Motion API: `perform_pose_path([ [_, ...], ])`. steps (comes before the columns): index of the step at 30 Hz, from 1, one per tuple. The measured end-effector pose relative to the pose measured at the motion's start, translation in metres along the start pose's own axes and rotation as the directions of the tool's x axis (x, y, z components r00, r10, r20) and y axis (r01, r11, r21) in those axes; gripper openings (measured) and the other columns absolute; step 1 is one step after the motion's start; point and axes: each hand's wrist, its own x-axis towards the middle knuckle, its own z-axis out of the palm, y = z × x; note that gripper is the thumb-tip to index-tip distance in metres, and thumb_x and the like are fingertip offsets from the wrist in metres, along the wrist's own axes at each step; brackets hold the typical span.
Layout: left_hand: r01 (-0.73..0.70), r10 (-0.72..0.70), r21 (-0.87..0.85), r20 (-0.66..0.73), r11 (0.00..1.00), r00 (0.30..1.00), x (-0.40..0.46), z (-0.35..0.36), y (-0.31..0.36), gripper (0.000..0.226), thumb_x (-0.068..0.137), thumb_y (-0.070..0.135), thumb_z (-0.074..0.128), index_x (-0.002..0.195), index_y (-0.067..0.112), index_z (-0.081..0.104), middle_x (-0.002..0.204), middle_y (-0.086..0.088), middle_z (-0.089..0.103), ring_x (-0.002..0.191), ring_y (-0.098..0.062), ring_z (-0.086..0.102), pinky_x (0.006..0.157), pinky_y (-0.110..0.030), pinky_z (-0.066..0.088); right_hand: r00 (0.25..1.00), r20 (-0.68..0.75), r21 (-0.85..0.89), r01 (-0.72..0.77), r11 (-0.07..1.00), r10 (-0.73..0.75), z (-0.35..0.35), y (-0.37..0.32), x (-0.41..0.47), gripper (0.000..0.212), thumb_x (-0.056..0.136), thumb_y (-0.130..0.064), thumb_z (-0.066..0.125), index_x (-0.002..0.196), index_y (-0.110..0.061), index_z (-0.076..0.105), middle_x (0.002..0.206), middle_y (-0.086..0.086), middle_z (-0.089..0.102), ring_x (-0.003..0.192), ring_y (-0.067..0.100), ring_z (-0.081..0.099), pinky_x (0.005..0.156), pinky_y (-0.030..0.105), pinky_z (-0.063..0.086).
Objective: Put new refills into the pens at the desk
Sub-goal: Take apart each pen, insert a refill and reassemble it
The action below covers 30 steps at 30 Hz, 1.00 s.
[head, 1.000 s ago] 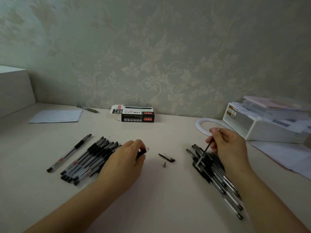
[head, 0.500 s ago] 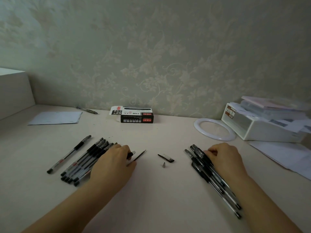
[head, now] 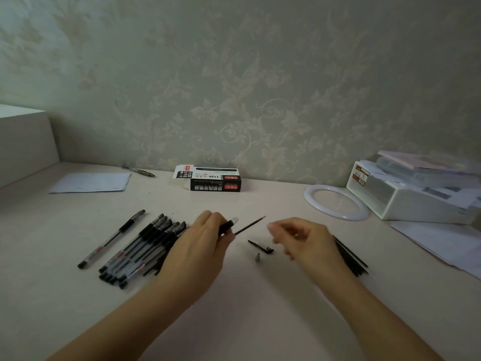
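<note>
Both hands have lifted off the surface (head: 260,321): left hand (head: 197,246) grips a pen barrel (head: 228,225), a refill (head: 250,225) jutting out; right hand (head: 309,243) hovers loosely curled, holding nothing.

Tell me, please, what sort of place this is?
Probably a home desk or study corner: floral wallpaper behind a pale desk holding a row of pens, a refill box and loose papers.
</note>
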Motion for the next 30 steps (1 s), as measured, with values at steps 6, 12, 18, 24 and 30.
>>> perform_pose_path([
  [6, -0.097, 0.105, -0.099, 0.072, 0.990, 0.992, -0.006, 0.010, 0.002, 0.019, 0.095, 0.041, 0.046, 0.094, 0.023, 0.053, 0.088, 0.013, 0.048, 0.077, -0.004, 0.048, 0.071, -0.029, 0.045, 0.979, 0.195, 0.358, -0.132, 0.924, 0.064, 0.025, -0.004, -0.011, 0.014, 0.091, -0.020, 0.066, 0.087, -0.013, 0.077, 0.077, 0.006, 0.075, 0.063, 0.011, 0.064, 0.060, 0.017, 0.052],
  [12, -0.072, 0.086, -0.116, 0.125, 0.991, 0.988, -0.006, 0.011, -0.005, 0.015, 0.098, 0.040, 0.039, 0.106, 0.034, 0.051, 0.079, 0.019, 0.049, 0.077, 0.005, 0.048, 0.061, -0.015, 0.036, 0.981, -0.090, 0.509, -0.103, 0.855, 0.172, 0.013, -0.001, -0.001, 0.024, 0.101, -0.021, 0.049, 0.089, -0.007, 0.064, 0.067, 0.003, 0.069, 0.057, 0.009, 0.060, 0.056, 0.020, 0.051],
  [18, -0.100, 0.124, -0.207, 0.108, 0.973, 0.986, -0.004, 0.009, -0.001, 0.011, 0.097, 0.034, 0.045, 0.102, 0.033, 0.054, 0.072, 0.016, 0.051, 0.064, -0.004, 0.049, 0.058, -0.015, 0.035, 0.971, -0.005, 0.656, -0.178, 0.734, 0.240, 0.014, 0.000, 0.000, 0.025, 0.101, -0.022, 0.050, 0.088, -0.006, 0.065, 0.068, 0.005, 0.068, 0.056, 0.009, 0.060, 0.055, 0.019, 0.052],
  [24, -0.081, 0.112, -0.254, 0.111, 0.964, 0.988, -0.003, 0.009, -0.001, 0.011, 0.097, 0.036, 0.045, 0.101, 0.036, 0.055, 0.072, 0.013, 0.052, 0.062, -0.009, 0.048, 0.057, -0.016, 0.037, 0.963, 0.013, 0.710, -0.198, 0.675, 0.269, 0.011, 0.001, 0.002, 0.025, 0.101, -0.020, 0.051, 0.086, -0.006, 0.065, 0.066, 0.005, 0.068, 0.055, 0.009, 0.059, 0.052, 0.018, 0.052],
  [30, -0.090, 0.123, -0.246, 0.124, 0.965, 0.985, -0.004, 0.009, -0.002, 0.010, 0.097, 0.037, 0.045, 0.101, 0.038, 0.054, 0.071, 0.014, 0.052, 0.060, -0.008, 0.048, 0.055, -0.014, 0.036, 0.974, 0.011, 0.670, -0.174, 0.722, 0.225, 0.012, 0.003, 0.002, 0.025, 0.101, -0.021, 0.050, 0.088, -0.005, 0.065, 0.067, 0.006, 0.068, 0.056, 0.010, 0.060, 0.055, 0.020, 0.053],
])
